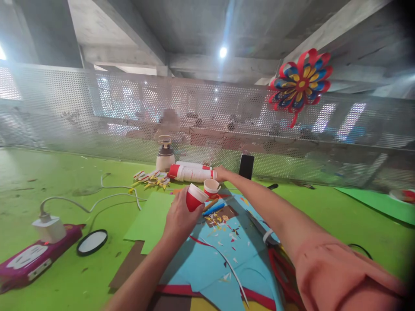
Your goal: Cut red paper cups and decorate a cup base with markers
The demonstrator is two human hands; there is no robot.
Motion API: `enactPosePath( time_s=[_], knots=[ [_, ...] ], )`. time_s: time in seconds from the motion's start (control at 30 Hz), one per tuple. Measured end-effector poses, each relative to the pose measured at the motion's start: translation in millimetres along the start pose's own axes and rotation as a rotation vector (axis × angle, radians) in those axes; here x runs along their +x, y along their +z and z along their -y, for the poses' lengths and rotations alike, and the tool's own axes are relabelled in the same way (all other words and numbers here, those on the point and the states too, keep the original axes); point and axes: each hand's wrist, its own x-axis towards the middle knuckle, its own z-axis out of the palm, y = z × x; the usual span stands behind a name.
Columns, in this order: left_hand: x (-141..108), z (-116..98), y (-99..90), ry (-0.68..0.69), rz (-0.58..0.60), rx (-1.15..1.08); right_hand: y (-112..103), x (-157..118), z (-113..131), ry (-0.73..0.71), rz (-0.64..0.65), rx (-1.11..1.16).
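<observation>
My left hand (181, 216) is closed around a red-and-white paper cup (196, 198), tilted with its white rim up and to the right. My right hand (221, 173) reaches far forward to the right end of a stack of nested paper cups (194, 174) lying on its side. It appears to touch that end; its fingers are mostly hidden. Just right of the held cup stands another paper cup (212, 187), its mouth facing me. Below it, a blue marker (214, 209) lies by paper scraps (223, 219) on light blue paper (197, 259).
Red-handled scissors (282, 268) lie under my right forearm. At left are a purple power strip (39, 250) with a plugged-in charger (48, 228) and a round black-rimmed disc (92, 242). A spray bottle (165, 157), a phone (246, 166) and a perforated metal screen (129, 116) stand behind.
</observation>
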Motion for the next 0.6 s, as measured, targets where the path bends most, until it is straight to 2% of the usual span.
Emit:
enactPosePath(
  time_s=[0.17, 0.33, 0.47, 0.6],
  knots=[
    [-1.7, 2.5, 2.6, 0.067, 0.082, -0.009, -16.2, -11.7, -4.4, 0.057, 0.007, 0.029],
    [-3.9, 1.8, 4.8, 0.096, 0.150, 0.016, -51.9, -44.8, -19.6, 0.082, -0.091, 0.118],
    [-5.5, -2.6, 4.8, 0.127, 0.176, 0.002, -77.5, -103.7, -15.1, 0.046, -0.201, 0.256],
    [-9.4, -13.3, 1.3, 0.197, 0.172, -0.025, -81.9, -185.4, 13.6, -0.072, -0.298, 0.450]
  ],
)
